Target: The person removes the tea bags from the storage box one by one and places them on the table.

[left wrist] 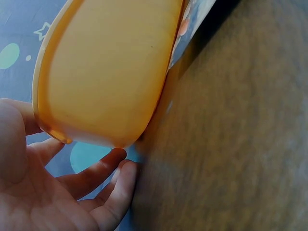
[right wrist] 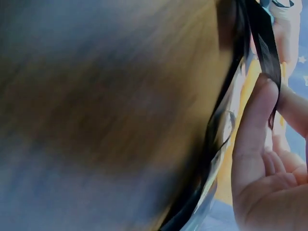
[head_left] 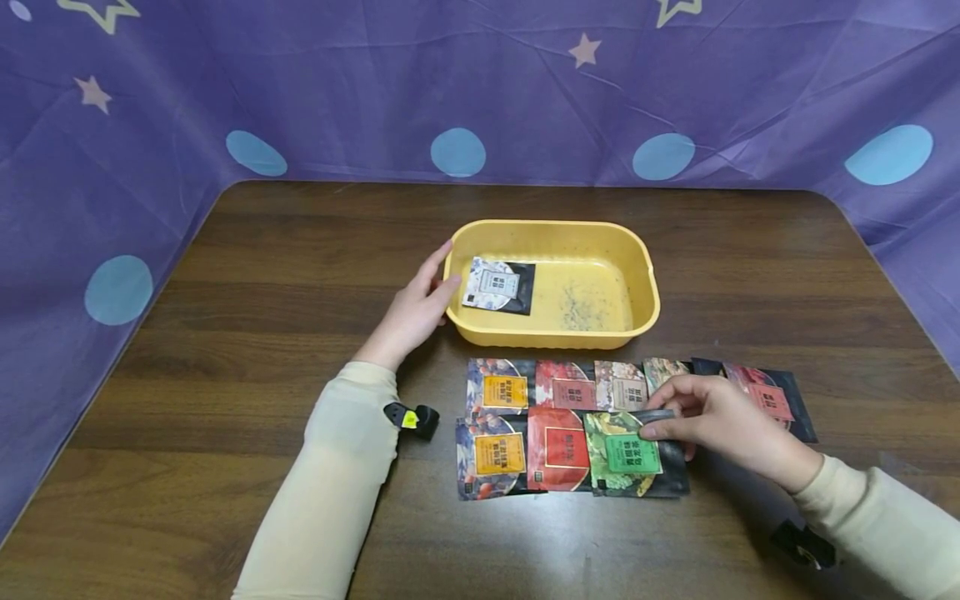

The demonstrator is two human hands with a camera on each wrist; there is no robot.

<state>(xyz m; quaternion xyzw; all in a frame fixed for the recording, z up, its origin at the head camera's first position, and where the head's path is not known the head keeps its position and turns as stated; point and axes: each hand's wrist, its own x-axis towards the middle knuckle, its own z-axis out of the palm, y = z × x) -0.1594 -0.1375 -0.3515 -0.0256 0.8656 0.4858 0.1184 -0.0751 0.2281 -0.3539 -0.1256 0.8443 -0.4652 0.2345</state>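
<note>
My left hand [head_left: 411, 315] grips the left end of a yellow plastic basin [head_left: 555, 337], thumb over the rim, fingers against the outside. In the left wrist view, fingertips [left wrist: 115, 156] touch the basin's end wall [left wrist: 106, 82]. Inside the basin lies a white-and-black tea sachet [head_left: 497, 285]. My right hand [head_left: 723, 425] pinches the upper right corner of a green-labelled tea sachet [head_left: 630, 454] between thumb and fingers. The right wrist view shows the sachet's dark edge [right wrist: 267, 53] between thumb and forefinger. The curled other fingers are partly hidden.
Left of the green one lie a red sachet [head_left: 558, 450] and an orange-labelled sachet [head_left: 495, 458]. Behind them several overlapping sachets form another row, ending at a dark red one [head_left: 772, 400]. A purple cloth [head_left: 360, 92] hangs behind the wooden table [head_left: 225, 400].
</note>
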